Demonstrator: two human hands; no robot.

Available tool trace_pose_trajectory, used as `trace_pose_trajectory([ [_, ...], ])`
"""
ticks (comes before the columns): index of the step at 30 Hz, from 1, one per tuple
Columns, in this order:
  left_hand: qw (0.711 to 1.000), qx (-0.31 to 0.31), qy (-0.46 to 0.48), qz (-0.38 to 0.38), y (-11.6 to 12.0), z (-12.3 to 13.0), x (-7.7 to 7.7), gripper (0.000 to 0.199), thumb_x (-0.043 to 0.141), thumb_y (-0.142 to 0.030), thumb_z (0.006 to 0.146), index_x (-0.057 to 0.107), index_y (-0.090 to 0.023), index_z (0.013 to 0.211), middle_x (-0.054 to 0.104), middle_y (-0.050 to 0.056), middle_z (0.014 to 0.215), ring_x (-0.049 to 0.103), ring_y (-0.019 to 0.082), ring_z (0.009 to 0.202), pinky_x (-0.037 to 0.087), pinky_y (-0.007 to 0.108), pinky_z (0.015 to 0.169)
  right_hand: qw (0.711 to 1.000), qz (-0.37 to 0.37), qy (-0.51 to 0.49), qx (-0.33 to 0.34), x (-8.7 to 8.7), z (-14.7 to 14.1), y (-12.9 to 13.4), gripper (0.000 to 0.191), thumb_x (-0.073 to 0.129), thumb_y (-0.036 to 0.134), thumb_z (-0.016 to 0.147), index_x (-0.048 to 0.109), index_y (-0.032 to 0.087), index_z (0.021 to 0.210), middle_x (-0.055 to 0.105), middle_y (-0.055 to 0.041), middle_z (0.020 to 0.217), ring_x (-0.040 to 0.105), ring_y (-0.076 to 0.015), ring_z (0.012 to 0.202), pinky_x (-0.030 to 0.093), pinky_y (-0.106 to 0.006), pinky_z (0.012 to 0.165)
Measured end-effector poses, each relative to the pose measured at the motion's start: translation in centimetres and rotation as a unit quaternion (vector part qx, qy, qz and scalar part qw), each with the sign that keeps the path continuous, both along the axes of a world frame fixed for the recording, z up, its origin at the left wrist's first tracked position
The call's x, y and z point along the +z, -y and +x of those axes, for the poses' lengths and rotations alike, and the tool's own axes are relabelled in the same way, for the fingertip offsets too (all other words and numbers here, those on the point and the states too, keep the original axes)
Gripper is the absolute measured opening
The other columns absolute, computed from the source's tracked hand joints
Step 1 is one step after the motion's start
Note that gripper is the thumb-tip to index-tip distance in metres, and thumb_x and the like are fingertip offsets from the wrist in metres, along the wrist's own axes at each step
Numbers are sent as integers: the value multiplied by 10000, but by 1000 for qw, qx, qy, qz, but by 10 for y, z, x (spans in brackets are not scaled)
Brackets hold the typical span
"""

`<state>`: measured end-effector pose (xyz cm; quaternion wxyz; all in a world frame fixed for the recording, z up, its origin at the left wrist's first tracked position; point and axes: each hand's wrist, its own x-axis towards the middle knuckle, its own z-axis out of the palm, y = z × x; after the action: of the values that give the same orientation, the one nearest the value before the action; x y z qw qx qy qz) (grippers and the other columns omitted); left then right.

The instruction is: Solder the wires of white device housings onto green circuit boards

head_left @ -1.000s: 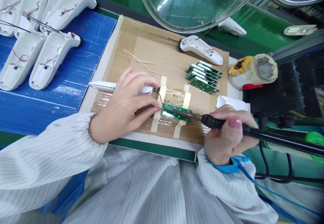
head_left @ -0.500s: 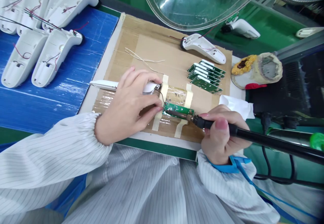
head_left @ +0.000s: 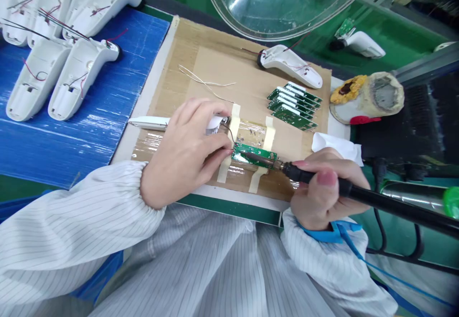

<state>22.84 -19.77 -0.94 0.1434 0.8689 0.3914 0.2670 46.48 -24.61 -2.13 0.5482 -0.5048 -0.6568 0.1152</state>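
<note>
My left hand (head_left: 190, 152) rests over a white plastic housing (head_left: 148, 123), with thumb and forefinger pinched on a thin wire (head_left: 232, 150) at the left end of a green circuit board (head_left: 263, 152). Another dark wire curves from the housing down to the same end. My right hand (head_left: 324, 188) grips a soldering iron (head_left: 362, 195) by its black handle. Its tip lies over the middle-left of the board, a little way from the pinched fingers; whether it touches cannot be made out. The part of the housing under my palm is hidden.
Several circuit boards (head_left: 294, 109) stand stacked at the right of the cardboard (head_left: 215, 54). Solder wire (head_left: 208, 83) lies behind my left hand. White housings (head_left: 77, 85) cover the blue sheet at left. A round clear lens (head_left: 287, 1) overhangs the back; a cup-shaped holder (head_left: 385, 94) stands right.
The soldering iron and my right hand have drawn back to the right, taking the tip off the board's left end. My left hand keeps its pinch in place. The view has shifted slightly.
</note>
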Motion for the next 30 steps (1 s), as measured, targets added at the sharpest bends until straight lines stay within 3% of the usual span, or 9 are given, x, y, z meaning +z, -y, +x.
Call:
trace_pose_trajectory([
  [3, 1000, -4, -2, 3, 1, 0, 0, 179, 574, -235, 1006, 721, -201, 910, 594, 141, 1360, 549, 349, 1275, 471, 577, 1047, 995, 71, -61, -38, 1, -7, -3, 232, 574, 287, 1000, 672, 224, 800, 593, 19, 626, 531, -156, 545, 374, -318, 508],
  [9, 999, -12, 43, -23, -5, -4, 1, 160, 602, -213, 997, 754, -186, 955, 597, 142, 1360, 594, 307, 1240, 508, 514, 1031, 994, 59, -74, -49, 1, -10, -6, 245, 585, 319, 992, 677, 224, 786, 597, 15, 620, 514, -147, 517, 366, -315, 506],
  [19, 1000, -11, -3, -25, -9, -3, 4, 195, 567, -220, 1008, 752, -206, 951, 599, 106, 1370, 606, 313, 1192, 516, 516, 958, 997, 32, -70, 10, -8, -8, -9, 228, 612, 309, 1012, 721, 215, 834, 673, 7, 660, 542, -126, 520, 378, -300, 457],
  [30, 998, 16, -25, -50, -6, 3, 9, 189, 568, -192, 965, 746, -189, 901, 589, 119, 1359, 592, 327, 1159, 497, 517, 943, 998, 7, -52, 16, -4, -8, -7, 233, 611, 316, 1018, 726, 209, 846, 680, 6, 682, 540, -117, 537, 407, -297, 486],
])
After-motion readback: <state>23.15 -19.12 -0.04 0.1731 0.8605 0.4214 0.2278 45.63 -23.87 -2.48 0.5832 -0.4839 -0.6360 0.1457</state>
